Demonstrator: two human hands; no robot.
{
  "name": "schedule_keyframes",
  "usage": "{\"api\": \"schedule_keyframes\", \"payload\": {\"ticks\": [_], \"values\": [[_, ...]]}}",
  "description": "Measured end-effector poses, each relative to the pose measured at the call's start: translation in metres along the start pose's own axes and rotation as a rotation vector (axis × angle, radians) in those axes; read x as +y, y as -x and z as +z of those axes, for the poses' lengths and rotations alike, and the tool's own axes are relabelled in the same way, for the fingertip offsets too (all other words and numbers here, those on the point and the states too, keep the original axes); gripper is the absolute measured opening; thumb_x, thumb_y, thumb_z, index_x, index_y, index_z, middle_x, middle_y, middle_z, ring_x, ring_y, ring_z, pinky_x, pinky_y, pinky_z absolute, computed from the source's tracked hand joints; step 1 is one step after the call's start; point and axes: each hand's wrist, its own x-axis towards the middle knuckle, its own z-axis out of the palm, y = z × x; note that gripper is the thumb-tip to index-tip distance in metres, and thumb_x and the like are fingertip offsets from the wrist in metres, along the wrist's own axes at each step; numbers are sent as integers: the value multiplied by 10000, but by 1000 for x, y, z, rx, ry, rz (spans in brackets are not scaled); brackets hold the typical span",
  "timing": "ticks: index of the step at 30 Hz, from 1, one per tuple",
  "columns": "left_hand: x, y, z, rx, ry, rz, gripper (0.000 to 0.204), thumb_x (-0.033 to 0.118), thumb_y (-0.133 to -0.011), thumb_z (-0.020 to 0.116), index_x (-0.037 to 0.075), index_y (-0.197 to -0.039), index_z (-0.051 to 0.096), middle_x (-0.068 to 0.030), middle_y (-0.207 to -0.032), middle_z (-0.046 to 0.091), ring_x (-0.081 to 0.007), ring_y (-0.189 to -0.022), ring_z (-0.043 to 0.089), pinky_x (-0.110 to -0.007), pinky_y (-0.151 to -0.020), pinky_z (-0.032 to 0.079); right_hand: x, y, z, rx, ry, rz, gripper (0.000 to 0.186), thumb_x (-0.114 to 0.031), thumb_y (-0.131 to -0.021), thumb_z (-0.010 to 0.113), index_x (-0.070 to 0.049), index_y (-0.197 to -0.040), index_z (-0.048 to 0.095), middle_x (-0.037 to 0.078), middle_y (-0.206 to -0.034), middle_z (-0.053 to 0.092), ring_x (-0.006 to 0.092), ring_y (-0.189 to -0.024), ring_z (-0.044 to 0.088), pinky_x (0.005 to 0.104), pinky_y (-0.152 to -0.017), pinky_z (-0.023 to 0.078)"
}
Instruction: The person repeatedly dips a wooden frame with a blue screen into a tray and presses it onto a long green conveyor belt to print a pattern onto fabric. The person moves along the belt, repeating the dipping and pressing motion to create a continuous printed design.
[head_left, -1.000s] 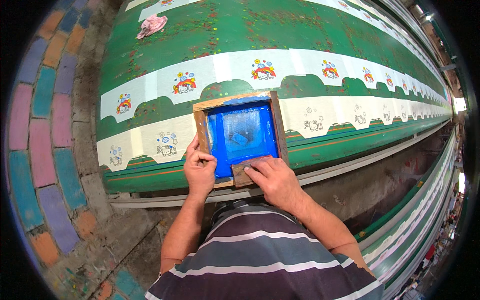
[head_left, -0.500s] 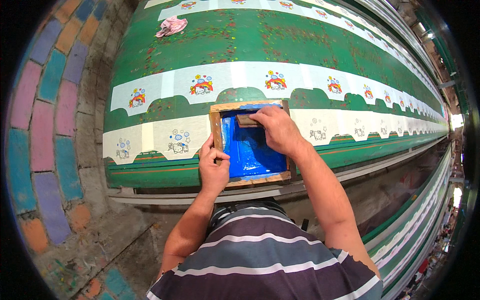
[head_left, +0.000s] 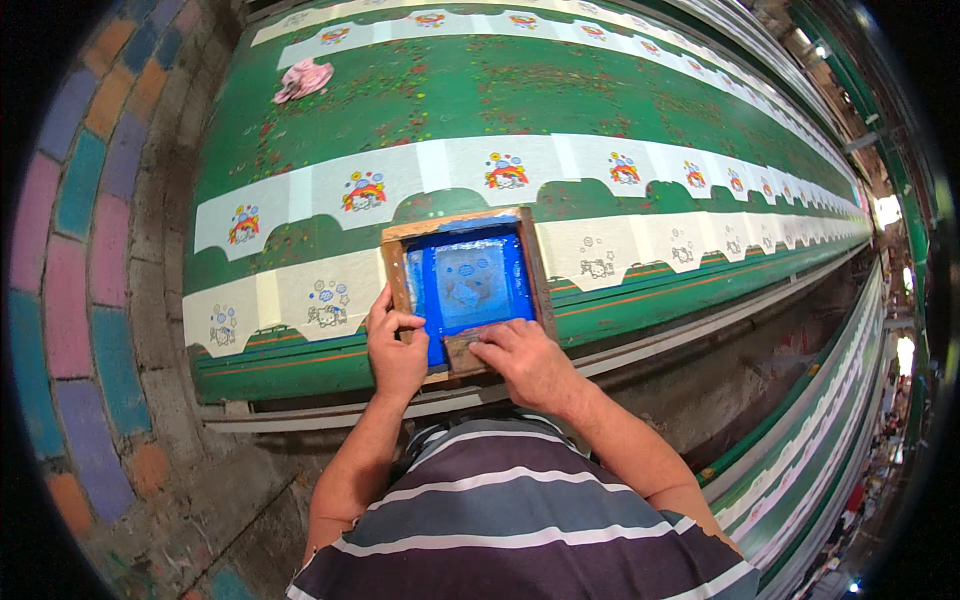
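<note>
A wooden screen-printing frame (head_left: 535,268) lies on the near row of cream fabric pieces (head_left: 370,266) on the green table. My left hand (head_left: 397,352) is closed on the frame's left side, near its lower corner. Inside, wet blue ink (head_left: 431,300) lines the borders, and a cloud-and-figure pattern shows through the paler mesh (head_left: 474,275). My right hand (head_left: 528,366) grips a wooden squeegee (head_left: 463,354) at the frame's near end. The squeegee's lower edge is hidden from view.
Farther back on the green table (head_left: 370,120) runs a row of white pieces (head_left: 405,172) with coloured rainbow prints. A crumpled pink cloth (head_left: 303,80) lies at the far left. A pale rail (head_left: 300,418) follows the table's near edge. Coloured paving (head_left: 84,255) is on the left.
My right hand has drawn the squeegee from the frame's far end to its near end, baring the patterned mesh. My left hand keeps its hold on the frame. The whole view has shifted slightly.
</note>
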Motion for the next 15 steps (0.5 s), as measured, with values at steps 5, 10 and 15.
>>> {"api": "schedule_keyframes", "payload": {"ticks": [5,10,15], "values": [[15,-4,-1,22,42,-68,171,-103,-831,758,50,-907,751,-316,-1684,605,-443,-1597,574,-491,-1299,450,7,37,-3,163,-179,104,501,-130,-871,919,-60,-1349,787,165,-1430,724,408,-1361,666,516,-1166,532],[50,4,33,49,6,83,197,-116,-836,747,68,-908,748,-325,-1716,566,-453,-1603,564,-523,-1333,416,48,92,-7,588,-324,486,446,-80,-954,872,-19,-1384,772,221,-1445,727,429,-1363,686,516,-1171,549],[79,14,126,23,72,113,200,-114,-832,753,70,-910,753,-317,-1718,558,-465,-1618,541,-534,-1340,414,108,155,-34,630,-507,584,422,-62,-965,857,-21,-1378,779,215,-1448,746,398,-1389,691,495,-1214,535]]}}
